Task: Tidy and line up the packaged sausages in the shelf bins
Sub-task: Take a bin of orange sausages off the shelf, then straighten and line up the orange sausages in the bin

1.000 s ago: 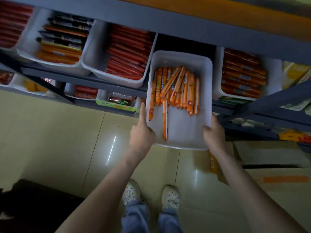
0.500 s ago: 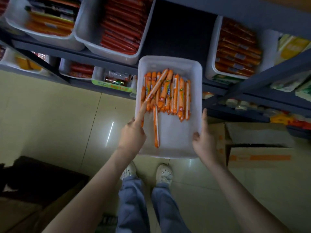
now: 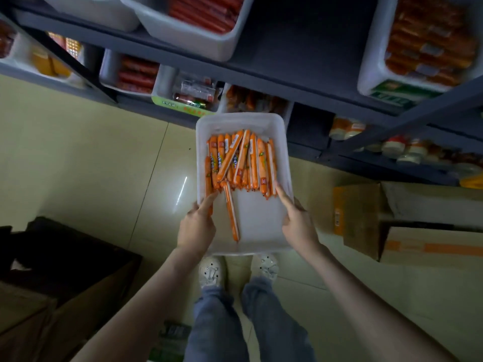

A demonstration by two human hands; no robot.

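I hold a white plastic bin [image 3: 261, 226] out in front of the shelf, above the floor. Several orange packaged sausages [image 3: 240, 160] lie bunched in its far half, some crossed over others. One sausage [image 3: 232, 212] lies apart, pointing toward me. My left hand [image 3: 196, 226] grips the bin's left wall, index finger stretched along the rim. On the opposite wall my right hand [image 3: 298, 220] grips the same way, index finger reaching toward the pile.
The dark shelf [image 3: 300, 82] has an open slot where the bin stood. White bins of red sausages [image 3: 198, 14] and orange sausages [image 3: 428, 45] flank it. Lower shelves hold more bins [image 3: 136, 74]. Cardboard boxes [image 3: 418, 231] stand at right, a dark box [image 3: 65, 259] at left.
The bin has come out of the shelf slot, toward me and lower. Both hands stayed on its side walls. The sausages shifted slightly inside.
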